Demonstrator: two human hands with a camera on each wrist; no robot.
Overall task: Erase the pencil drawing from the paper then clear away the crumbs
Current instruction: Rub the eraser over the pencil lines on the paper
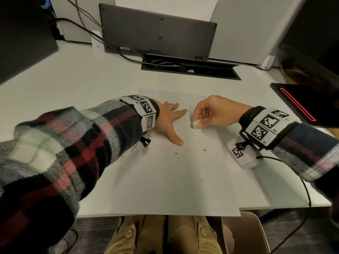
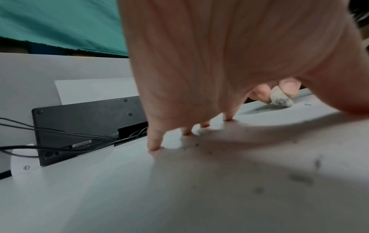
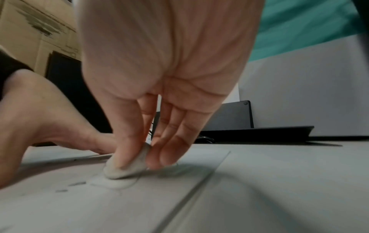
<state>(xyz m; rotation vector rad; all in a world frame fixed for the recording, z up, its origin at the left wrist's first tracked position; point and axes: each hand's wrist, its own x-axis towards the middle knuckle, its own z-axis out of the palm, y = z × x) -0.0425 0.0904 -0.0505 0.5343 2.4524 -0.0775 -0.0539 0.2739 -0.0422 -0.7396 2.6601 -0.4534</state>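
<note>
A white sheet of paper (image 1: 174,180) lies on the desk in front of me, its near edge hanging over the desk edge. My right hand (image 1: 207,114) pinches a small white eraser (image 1: 195,124) (image 3: 127,167) (image 2: 280,98) and presses it onto the paper's upper middle. Faint pencil lines (image 1: 197,132) show just below the eraser. My left hand (image 1: 170,121) lies flat with spread fingers (image 2: 154,141), pressing the paper down just left of the eraser. Dark eraser crumbs (image 1: 176,153) are scattered over the middle of the sheet.
A dark panel (image 1: 157,32) with cables stands at the back, above an open cable slot (image 1: 190,67). A black device with a red line (image 1: 300,103) lies at the right edge. A dark monitor (image 1: 22,39) is at the far left. A cable (image 1: 306,187) runs off my right wrist.
</note>
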